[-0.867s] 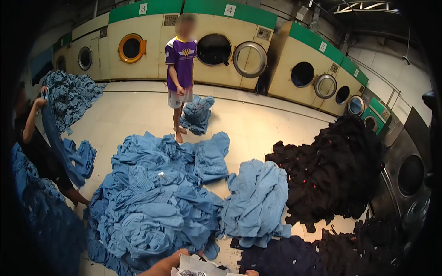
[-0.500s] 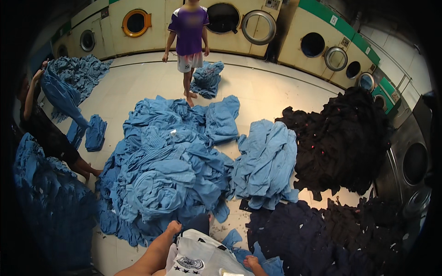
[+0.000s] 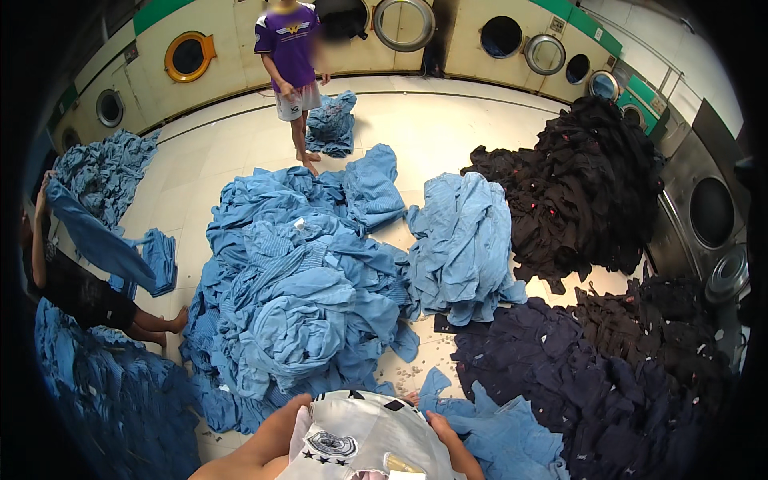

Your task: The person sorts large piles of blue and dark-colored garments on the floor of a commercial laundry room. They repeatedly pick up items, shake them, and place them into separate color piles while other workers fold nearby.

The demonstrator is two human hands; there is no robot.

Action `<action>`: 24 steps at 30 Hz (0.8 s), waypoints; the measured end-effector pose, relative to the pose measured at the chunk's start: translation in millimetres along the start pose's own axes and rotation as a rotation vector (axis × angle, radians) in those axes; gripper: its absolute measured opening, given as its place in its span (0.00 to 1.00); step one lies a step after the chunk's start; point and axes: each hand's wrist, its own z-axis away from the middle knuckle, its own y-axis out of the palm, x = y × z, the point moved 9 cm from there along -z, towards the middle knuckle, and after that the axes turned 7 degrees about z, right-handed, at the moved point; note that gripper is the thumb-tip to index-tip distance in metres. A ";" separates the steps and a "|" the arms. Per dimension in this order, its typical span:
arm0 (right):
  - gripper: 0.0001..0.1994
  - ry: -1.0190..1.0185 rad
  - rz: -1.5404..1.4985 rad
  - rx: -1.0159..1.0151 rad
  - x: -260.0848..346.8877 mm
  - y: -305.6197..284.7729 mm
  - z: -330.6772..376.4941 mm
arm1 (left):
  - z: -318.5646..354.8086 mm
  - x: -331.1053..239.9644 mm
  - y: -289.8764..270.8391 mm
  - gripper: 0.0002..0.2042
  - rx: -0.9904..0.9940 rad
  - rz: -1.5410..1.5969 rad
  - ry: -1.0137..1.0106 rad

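My left hand (image 3: pixel 299 406) is at my left side, against the white shirt I wear, close to the near edge of a large heap of blue garments (image 3: pixel 292 280). How its fingers lie is not visible. On the other side of the shirt my right hand (image 3: pixel 438 426) hangs beside a loose light blue garment (image 3: pixel 508 436) spread low at my right. Its fingers are mostly hidden, and I cannot tell whether it touches the cloth. A neater stack of light blue garments (image 3: pixel 460 240) stands just right of the big heap.
Black garments (image 3: pixel 588 200) are piled at the right, navy garments (image 3: pixel 552 360) nearer. Darker blue garments (image 3: pixel 112 392) lie front left. A person in purple (image 3: pixel 292 48) stands beyond the heap; another in black (image 3: pixel 80 280) holds up blue cloth at left. Large machines (image 3: pixel 240 40) line the far wall.
My view has shifted. My right hand has come up closer to my body, and more of the blue garment beside it shows. The person in purple has bent an arm in front.
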 end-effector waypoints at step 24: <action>0.41 0.721 0.136 -0.815 -159.5 -7.2 190.5 | -40.3 -88.8 -14.0 0.20 0.339 -0.268 0.334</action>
